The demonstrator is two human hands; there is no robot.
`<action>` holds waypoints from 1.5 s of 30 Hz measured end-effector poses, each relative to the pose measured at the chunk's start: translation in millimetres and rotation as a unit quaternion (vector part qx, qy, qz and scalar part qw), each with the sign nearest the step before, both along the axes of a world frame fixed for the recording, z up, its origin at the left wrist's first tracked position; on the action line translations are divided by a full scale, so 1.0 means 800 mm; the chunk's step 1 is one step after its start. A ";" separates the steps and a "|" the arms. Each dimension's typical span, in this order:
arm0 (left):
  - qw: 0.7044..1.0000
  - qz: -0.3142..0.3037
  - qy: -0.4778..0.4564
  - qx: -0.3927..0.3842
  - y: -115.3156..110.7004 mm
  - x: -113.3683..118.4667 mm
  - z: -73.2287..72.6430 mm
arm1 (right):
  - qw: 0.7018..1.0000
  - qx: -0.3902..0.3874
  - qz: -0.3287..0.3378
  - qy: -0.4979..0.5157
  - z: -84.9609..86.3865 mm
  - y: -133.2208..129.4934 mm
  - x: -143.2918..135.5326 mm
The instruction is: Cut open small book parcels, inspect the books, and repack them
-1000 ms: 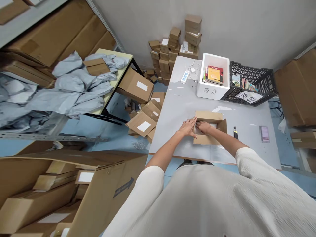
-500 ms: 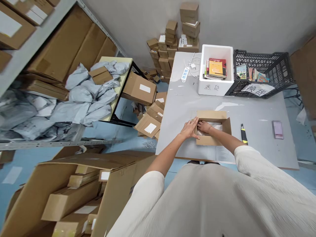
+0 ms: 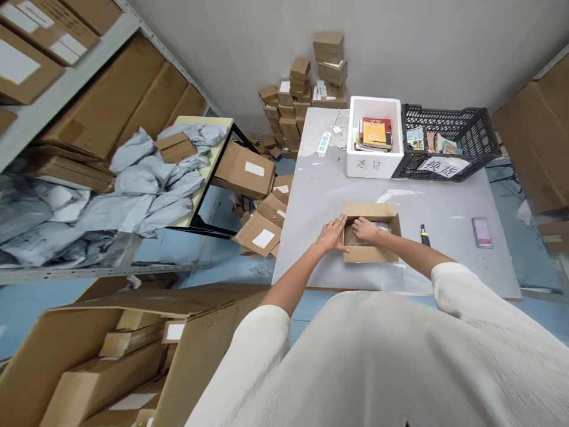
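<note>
An open cardboard box (image 3: 372, 255) stands on the grey table with its flaps up. My left hand (image 3: 331, 234) lies against the box's left end, fingers stretched out and thumb spread along the wall. Inside the box, my right hand (image 3: 365, 229) has its fingers curled down over a clear, shiny plastic-looking layer (image 3: 382, 226). Its fingertips are partly hidden, so I cannot make out what they pinch. To the right of the box lies a black and yellow box cutter (image 3: 425, 236).
A white foam bin (image 3: 370, 168) with books and a black crate (image 3: 448, 151) with more books stand at the table's back. A power strip (image 3: 324, 144) and a blurred phone-like object (image 3: 482, 232) are on the table (image 3: 306, 237). A large carton (image 3: 208, 332) stands at lower left.
My right hand has lifted slightly and its fingers have curled more inside the box. My left hand keeps its place at the box's left end. The view has shifted a little.
</note>
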State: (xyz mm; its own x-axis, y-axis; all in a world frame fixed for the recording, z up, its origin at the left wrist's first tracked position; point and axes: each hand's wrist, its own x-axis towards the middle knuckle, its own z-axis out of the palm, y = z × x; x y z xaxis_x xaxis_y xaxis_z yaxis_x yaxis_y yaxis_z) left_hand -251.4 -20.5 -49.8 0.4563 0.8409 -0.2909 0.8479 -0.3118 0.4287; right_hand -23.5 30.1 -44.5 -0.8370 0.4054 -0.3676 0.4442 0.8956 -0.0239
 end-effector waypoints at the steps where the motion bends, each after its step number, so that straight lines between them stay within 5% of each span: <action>1: 1.000 0.001 0.000 0.002 0.001 0.000 0.000 | 1.000 0.006 -0.001 -0.003 0.009 0.000 0.006; 11: 1.000 -0.013 0.001 -0.013 0.010 -0.001 0.009 | 0.972 0.075 -0.176 0.140 0.116 0.018 0.107; 18: 1.000 -0.001 -0.006 -0.019 0.014 -0.004 0.005 | 0.865 0.133 -0.337 0.347 0.183 0.058 0.218; 23: 0.999 -0.003 0.026 -0.019 0.020 -0.004 0.005 | 0.806 0.180 -0.391 0.406 0.204 0.078 0.294; 27: 0.999 -0.001 0.043 -0.020 0.021 -0.003 0.007 | 0.804 0.169 -0.442 0.360 0.179 0.083 0.343; 31: 0.998 -0.001 0.055 -0.020 0.020 -0.001 0.008 | 0.828 0.078 -0.518 0.201 0.120 0.071 0.359; 39: 0.995 -0.010 0.095 -0.023 0.017 0.004 0.013 | 0.836 -0.130 -0.533 0.000 -0.003 0.028 0.322; 45: 0.994 -0.005 0.108 -0.015 0.010 0.006 0.016 | 0.836 -0.165 -0.523 0.022 -0.048 0.012 0.298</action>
State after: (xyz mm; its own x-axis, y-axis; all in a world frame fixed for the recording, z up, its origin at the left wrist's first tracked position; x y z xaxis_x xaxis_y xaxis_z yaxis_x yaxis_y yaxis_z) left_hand -246.8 -12.9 -36.8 0.3888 0.8263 -0.4076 0.9181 -0.3105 0.2464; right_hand 214.7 39.8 -82.8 -0.1036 0.8065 -0.5821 0.9721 -0.0418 -0.2309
